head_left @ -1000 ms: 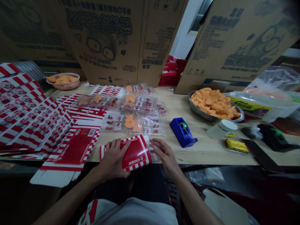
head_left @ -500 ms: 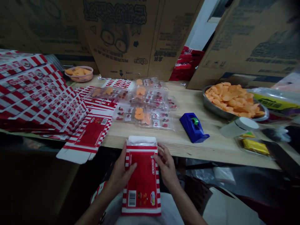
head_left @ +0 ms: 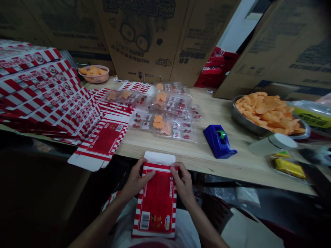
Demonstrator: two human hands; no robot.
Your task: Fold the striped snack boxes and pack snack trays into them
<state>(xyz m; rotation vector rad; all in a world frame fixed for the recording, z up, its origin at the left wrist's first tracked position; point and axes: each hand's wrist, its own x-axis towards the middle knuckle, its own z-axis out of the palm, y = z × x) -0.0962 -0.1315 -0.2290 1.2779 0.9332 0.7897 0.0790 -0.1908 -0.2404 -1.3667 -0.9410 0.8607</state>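
Note:
Over my lap, below the table's front edge, I hold a red-and-white striped carton (head_left: pixel 156 206), its white flap pointing away from me. My left hand (head_left: pixel 136 179) grips its upper left corner with the fingers closed on it. My right hand (head_left: pixel 182 181) pinches the upper right corner by the flap. On the table just beyond lie several clear packets of orange snacks and small sachets (head_left: pixel 161 122), and one flat unfolded carton (head_left: pixel 102 143) hangs over the table edge.
A fanned stack of flat striped cartons (head_left: pixel 43 93) fills the left. A blue tape dispenser (head_left: pixel 219 141) sits right of centre, with a metal bowl of orange crisps (head_left: pixel 269 112), a white lid (head_left: pixel 280 141) and a yellow packet (head_left: pixel 289 167) beyond. Cardboard boxes (head_left: pixel 144 34) wall the back; a small basket (head_left: pixel 94 74) stands far left.
The carton was lying sideways on the table edge; I turned it lengthwise and drew it down over my lap. Both hands have shifted up to its top corners.

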